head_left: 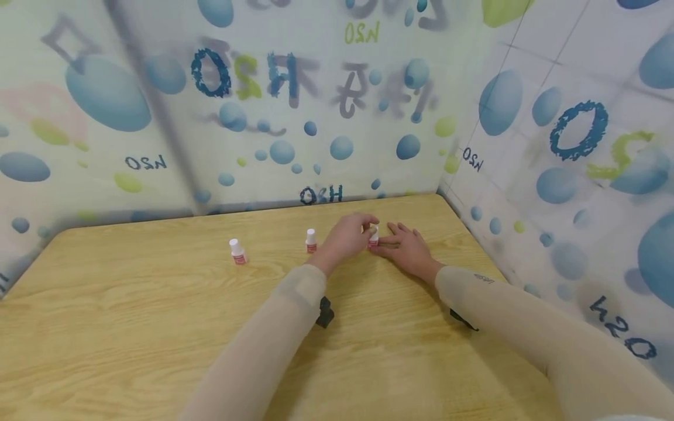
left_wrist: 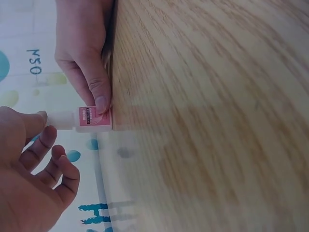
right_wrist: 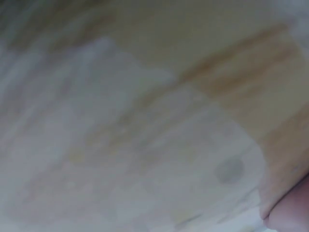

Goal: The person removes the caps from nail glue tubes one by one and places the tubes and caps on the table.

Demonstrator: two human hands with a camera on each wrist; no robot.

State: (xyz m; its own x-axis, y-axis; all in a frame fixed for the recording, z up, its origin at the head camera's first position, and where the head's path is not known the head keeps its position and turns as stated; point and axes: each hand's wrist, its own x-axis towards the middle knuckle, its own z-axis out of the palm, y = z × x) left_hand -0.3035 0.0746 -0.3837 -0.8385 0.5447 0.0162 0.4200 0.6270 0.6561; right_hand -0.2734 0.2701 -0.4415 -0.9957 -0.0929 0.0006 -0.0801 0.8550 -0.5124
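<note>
A small white bottle with a pink-red label (head_left: 374,238) stands upright on the table near its far right part. My left hand (head_left: 348,235) pinches the white cap (left_wrist: 62,120) between thumb and forefinger, its other fingers loosely curled. From the other side, my right hand (head_left: 409,250) steadies the bottle low down, with the thumb (left_wrist: 100,102) on the label and fingers around the back. Two matching capped bottles stand to the left, one bottle (head_left: 311,241) near my left wrist and another bottle (head_left: 237,251) farther off. The right wrist view is blurred, with only some skin (right_wrist: 292,208) at the corner.
The wood-grain table (head_left: 131,327) reaches a patterned back wall (head_left: 274,128) and a side wall (head_left: 568,193) on the right, both with blue and green spots. Dark wrist gear (head_left: 326,313) shows under my left sleeve.
</note>
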